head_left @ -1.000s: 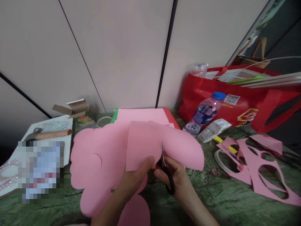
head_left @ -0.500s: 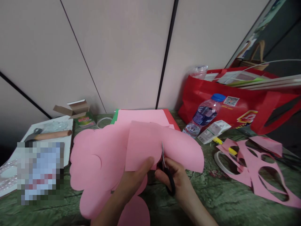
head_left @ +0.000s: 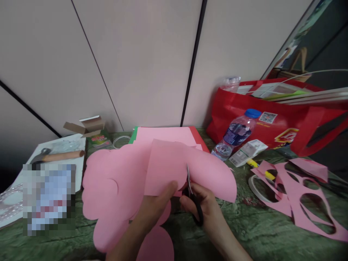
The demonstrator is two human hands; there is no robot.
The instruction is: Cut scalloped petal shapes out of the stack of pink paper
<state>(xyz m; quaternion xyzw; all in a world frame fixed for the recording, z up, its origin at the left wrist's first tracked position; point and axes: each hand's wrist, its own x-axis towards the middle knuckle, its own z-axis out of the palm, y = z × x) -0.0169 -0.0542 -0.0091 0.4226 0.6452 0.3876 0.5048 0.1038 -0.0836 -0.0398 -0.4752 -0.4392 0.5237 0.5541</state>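
Note:
My left hand [head_left: 160, 203] pinches the lower edge of a pink paper sheet [head_left: 165, 163], its thumb lying on top. In my right hand [head_left: 202, 203] is a pair of scissors [head_left: 198, 210] with black handles, the fingers wrapped around the loops. The scissor blades point away from me and lie in the sheet's cut, with a curved flap of the same paper bending off to the right. Below and to the left, rounded pink paper cutouts [head_left: 108, 181] overlap in a pile. My left fingers are hidden beneath the sheet.
Flat pink, red and green sheets [head_left: 163, 133] lie behind. At right are a water bottle [head_left: 235, 134], a small white box [head_left: 248, 152], a tape roll [head_left: 258, 192], paper scraps with holes [head_left: 293, 203] and a red bag [head_left: 272, 119]. A hammer [head_left: 62, 156] and an open box [head_left: 98, 137] are left.
Almost nothing differs. The paper flap on the right dips slightly lower, and the whole view has shifted a little. Both hands keep their hold.

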